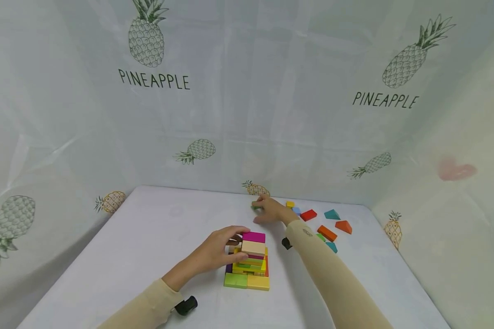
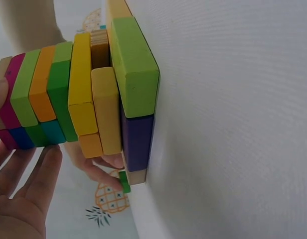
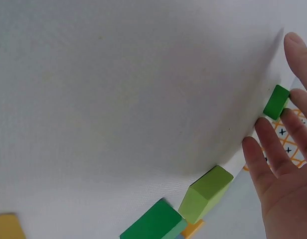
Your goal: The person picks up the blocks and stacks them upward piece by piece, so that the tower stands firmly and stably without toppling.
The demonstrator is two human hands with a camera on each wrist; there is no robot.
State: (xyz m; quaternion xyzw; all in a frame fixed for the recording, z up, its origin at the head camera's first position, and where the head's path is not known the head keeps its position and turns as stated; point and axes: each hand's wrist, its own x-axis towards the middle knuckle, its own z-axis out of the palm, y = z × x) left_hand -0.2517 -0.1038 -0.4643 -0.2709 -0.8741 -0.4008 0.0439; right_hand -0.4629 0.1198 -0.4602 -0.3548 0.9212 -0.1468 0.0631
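A tower of coloured wooden blocks (image 1: 254, 248) stands upright on the white table, magenta and beige blocks at its top and a wider layer at its base. Beside it, my left hand (image 1: 218, 249) cups the upper part. In the left wrist view its extended fingers lie along the blocks' side, and the thumb is at a beige top block (image 2: 3, 67). My right hand (image 1: 269, 211) reaches to the table's far edge. There its fingertips are right at a small green block (image 3: 277, 102), the thumb held apart from it.
Loose blocks lie on the right: a red block (image 1: 308, 215), an orange-red block (image 1: 327, 233), teal pieces (image 1: 332, 214) and a yellow block (image 1: 290, 204). Light green (image 3: 206, 194) and dark green (image 3: 153, 221) blocks lie near my right hand. A pineapple-print sheet (image 1: 263, 114) hangs behind the table.
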